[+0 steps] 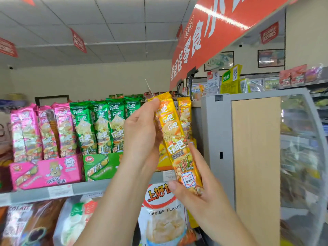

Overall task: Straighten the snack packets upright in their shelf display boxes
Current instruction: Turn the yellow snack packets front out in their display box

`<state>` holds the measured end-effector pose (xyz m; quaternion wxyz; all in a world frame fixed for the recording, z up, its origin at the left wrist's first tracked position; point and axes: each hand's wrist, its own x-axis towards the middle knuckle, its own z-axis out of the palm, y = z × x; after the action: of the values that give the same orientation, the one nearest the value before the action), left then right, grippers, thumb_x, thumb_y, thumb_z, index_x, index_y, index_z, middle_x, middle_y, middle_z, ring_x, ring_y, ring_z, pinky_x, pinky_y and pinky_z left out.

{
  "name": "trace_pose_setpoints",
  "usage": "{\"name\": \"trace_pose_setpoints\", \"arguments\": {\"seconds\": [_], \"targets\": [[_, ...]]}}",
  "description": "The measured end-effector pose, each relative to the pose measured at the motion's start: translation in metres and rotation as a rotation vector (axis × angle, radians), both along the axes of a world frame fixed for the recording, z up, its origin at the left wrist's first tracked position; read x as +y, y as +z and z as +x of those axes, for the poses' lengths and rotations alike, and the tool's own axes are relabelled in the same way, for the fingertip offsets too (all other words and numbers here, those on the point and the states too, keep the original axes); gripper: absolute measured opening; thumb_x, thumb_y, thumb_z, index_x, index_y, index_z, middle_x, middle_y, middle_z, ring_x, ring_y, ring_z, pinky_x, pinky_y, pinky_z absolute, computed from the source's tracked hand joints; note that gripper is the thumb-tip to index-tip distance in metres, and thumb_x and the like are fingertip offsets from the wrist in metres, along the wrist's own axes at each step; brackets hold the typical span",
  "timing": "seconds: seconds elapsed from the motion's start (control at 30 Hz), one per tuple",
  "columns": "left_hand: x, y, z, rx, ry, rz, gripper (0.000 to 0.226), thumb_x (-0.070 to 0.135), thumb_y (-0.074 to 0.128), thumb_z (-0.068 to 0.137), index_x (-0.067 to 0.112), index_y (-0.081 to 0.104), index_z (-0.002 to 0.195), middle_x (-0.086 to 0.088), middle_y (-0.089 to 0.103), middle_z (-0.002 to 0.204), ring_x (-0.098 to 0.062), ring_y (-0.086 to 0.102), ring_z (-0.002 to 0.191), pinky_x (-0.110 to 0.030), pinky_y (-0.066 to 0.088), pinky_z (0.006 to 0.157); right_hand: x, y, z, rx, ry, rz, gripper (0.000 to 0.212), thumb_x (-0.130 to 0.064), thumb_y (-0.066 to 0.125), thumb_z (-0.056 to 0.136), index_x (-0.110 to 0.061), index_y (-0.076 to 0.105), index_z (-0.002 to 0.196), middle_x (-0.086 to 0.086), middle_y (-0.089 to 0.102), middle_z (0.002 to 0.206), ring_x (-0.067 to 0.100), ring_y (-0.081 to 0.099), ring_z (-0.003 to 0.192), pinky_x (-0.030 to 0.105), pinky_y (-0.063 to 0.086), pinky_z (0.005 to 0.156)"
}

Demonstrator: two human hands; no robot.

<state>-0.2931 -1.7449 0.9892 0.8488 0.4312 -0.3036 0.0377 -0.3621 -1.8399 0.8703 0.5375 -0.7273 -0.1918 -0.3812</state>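
A long yellow snack packet (175,139) is lifted in front of the shelf, tilted with its top to the left. My left hand (142,134) grips its upper part, thumb at the top edge. My right hand (193,189) holds its lower end from below. Behind it another yellow packet (185,119) stands upright in the yellow display box (164,162), mostly hidden by my hands. Green packets (103,125) stand upright in the green box (101,166). Pink packets (40,132) stand in the pink box (46,173), leaning slightly.
The grey shelf edge (53,191) carries price labels. Below it hang a shrimp flakes bag (163,215) and other snack bags. A grey and wood-panel cabinet (255,153) stands right of the shelf, with a glass display case (301,157) beyond. A red banner (209,36) hangs overhead.
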Motion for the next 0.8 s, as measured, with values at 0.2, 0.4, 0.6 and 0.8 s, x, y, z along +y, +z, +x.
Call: {"name": "trace_pose_setpoints", "arguments": {"seconds": [0.2,0.4,0.6,0.8], "targets": [[-0.004,-0.012,-0.005,0.112,-0.045,0.015,0.020,0.020,0.059,0.092,0.004,0.068,0.099,-0.022,0.064,0.095,-0.024,0.060,0.071,-0.038,0.050,0.069,0.003,-0.018,-0.021,0.137,0.189,0.160,0.070,-0.037,0.074,0.078,-0.062,0.038,0.133,-0.017,0.061,0.132,0.005,0.067,0.107,0.015,0.051,0.085],[-0.006,-0.013,-0.008,0.097,-0.052,0.033,0.019,0.019,0.060,0.092,0.003,0.069,0.094,-0.018,0.065,0.088,-0.017,0.059,0.060,-0.031,0.049,0.060,0.003,-0.021,-0.032,0.131,0.118,0.185,0.069,-0.034,0.073,0.079,-0.063,0.040,0.132,-0.014,0.062,0.131,-0.001,0.069,0.094,0.013,0.052,0.075],[-0.002,-0.007,-0.014,-0.049,-0.063,0.173,0.020,0.023,0.073,0.081,0.015,0.070,0.064,-0.001,0.064,0.058,-0.014,0.058,0.049,-0.027,0.051,0.051,0.001,-0.027,-0.039,0.120,0.050,0.181,0.067,-0.040,0.075,0.078,-0.066,0.041,0.130,-0.022,0.065,0.122,0.002,0.068,0.103,0.015,0.054,0.077],[0.000,-0.006,-0.018,-0.128,-0.006,0.142,0.024,0.012,0.069,0.087,0.014,0.072,0.063,0.003,0.064,0.056,-0.011,0.059,0.051,-0.027,0.053,0.056,0.004,-0.025,-0.044,0.131,-0.104,0.118,0.052,-0.063,0.058,0.085,-0.071,0.033,0.130,-0.029,0.066,0.113,-0.005,0.069,0.084,0.011,0.052,0.062]]}}
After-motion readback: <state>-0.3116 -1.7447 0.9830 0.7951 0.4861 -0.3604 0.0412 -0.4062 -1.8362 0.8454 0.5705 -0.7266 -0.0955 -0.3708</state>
